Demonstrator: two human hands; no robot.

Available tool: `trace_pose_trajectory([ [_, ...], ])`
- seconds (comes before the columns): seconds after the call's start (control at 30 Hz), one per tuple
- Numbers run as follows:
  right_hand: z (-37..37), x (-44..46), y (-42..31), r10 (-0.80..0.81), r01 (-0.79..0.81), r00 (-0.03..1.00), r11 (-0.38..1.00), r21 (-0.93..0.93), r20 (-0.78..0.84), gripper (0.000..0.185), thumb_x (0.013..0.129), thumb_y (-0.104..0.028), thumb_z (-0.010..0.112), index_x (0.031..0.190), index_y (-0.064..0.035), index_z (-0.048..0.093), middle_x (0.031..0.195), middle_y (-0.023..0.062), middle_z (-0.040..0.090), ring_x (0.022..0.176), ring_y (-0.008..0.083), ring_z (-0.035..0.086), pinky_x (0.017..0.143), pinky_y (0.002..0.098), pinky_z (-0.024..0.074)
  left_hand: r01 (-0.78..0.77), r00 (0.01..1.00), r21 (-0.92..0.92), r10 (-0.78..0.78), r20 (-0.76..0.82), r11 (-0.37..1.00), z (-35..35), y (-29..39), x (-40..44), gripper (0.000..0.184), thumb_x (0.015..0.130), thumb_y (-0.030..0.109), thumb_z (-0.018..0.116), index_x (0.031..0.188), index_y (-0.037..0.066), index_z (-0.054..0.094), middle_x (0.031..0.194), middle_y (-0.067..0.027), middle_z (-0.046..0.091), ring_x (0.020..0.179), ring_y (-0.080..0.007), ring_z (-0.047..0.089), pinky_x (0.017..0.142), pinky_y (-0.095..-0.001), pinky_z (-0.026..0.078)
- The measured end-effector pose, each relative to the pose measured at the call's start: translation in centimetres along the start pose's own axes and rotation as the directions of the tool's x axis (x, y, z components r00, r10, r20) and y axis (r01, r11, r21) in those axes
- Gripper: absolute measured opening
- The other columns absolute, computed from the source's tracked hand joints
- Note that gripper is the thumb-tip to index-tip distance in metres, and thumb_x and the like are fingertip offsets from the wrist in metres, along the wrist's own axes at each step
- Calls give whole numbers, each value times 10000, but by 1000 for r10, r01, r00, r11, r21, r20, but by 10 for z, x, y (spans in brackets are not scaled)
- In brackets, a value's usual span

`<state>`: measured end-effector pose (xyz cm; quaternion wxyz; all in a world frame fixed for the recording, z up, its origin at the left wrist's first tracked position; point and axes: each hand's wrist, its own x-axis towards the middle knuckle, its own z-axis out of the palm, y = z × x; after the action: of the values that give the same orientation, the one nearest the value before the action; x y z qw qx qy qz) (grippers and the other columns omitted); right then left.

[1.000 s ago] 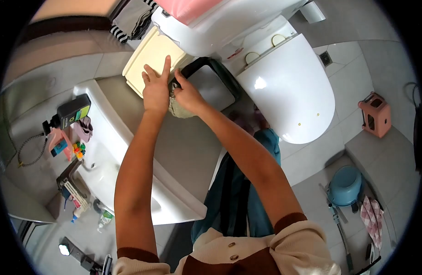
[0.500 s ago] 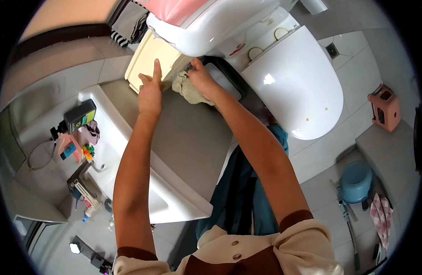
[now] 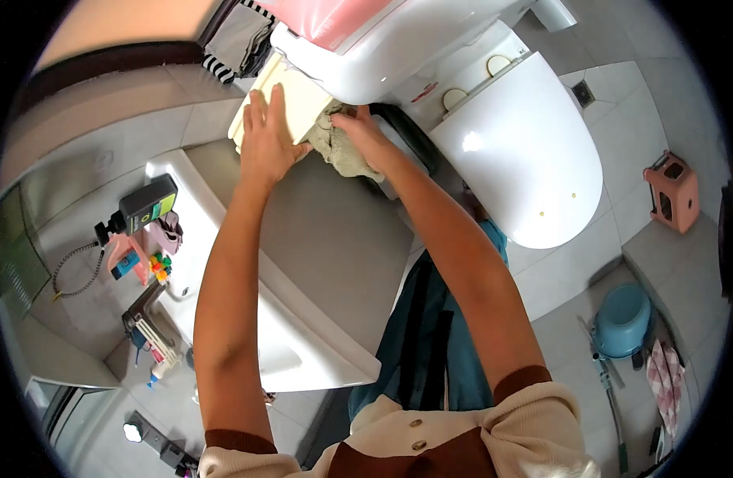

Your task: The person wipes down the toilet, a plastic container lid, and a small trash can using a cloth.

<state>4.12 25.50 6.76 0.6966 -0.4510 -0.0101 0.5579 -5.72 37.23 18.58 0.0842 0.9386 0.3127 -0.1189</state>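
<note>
Khaki cloth — bottle label unreadable

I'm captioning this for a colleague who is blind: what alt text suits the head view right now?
A person's left hand rests on a cream box while the right hand holds a crumpled greyish cloth at its side. A white toilet, lid down, is to the right; a white sink is to the left.

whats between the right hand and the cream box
A cloth: in the head view it lies bunched between the right hand, which holds it, and the side of the cream box. Whether it touches the box all along is hard to tell.
</note>
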Motion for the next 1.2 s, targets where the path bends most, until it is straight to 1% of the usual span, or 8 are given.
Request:
trace_pose_trajectory([
  [0.07,-1,-1,-1,-27,27,999,999,-26,18,924,809,-306,688,1486,20,152,1468,227,318,1335,326,357,1088,390,319,10,996,19,-11,90,1000,4,-5,6,1200,627,203,881,1552,224,119,1544,-329,112,1431,-476,154,1152,-492,235],
  [0.2,5,-3,3,-11,18,999,979,-203,35,1038,775,-394,760,1489,29,135,1491,221,261,1333,326,356,1091,380,320,-61,997,10,60,57,998,16,-24,7,1171,628,255,884,1540,280,150,1576,-252,89,1400,-532,174,1109,-508,329],
  [0.3,19,2,1,70,-74,997,988,-134,-38,1086,725,-393,820,1479,16,153,1475,207,269,1316,312,375,1086,370,333,-48,996,34,46,75,998,16,-23,9,1174,621,229,885,1538,291,154,1576,-248,93,1394,-539,181,1099,-510,349],
  [0.5,41,3,7,-115,130,987,983,128,-116,1173,630,-387,883,1445,45,158,1431,214,308,1304,296,380,1077,372,347,-76,995,-50,78,56,996,8,-26,4,1158,615,188,882,1528,330,183,1572,-242,112,1376,-544,223,1082,-500,386],
  [0.6,39,5,9,-106,112,987,993,42,-120,1154,723,-340,835,1473,19,36,1402,181,382,1272,250,431,1033,351,400,-88,993,-31,90,78,996,6,-25,3,1140,619,176,874,1521,356,200,1562,-251,138,1363,-549,246,1082,-493,388],
  [0.7,21,9,7,-105,99,994,984,-147,-37,1151,734,-375,828,1477,24,46,1401,181,380,1280,253,419,1046,349,385,-98,994,33,96,58,995,12,-23,2,1117,634,166,855,1518,374,204,1549,-263,166,1353,-548,268,1070,-491,398],
  [0.87,11,15,-1,-87,90,996,991,-97,28,1046,763,-508,766,1491,-15,200,1432,145,365,1310,242,388,1063,346,365,-121,992,17,121,34,992,2,-21,2,1098,627,143,849,1508,403,248,1523,-291,223,1349,-470,340,1061,-458,399],
  [1.2,13,17,2,-158,156,986,986,-52,-44,1050,748,-442,802,1483,-3,195,1387,146,436,1268,242,442,1033,350,400,-129,991,42,128,33,991,9,-19,5,1076,660,145,837,1524,349,229,1502,-340,216,1374,-469,302,1081,-449,370],
])
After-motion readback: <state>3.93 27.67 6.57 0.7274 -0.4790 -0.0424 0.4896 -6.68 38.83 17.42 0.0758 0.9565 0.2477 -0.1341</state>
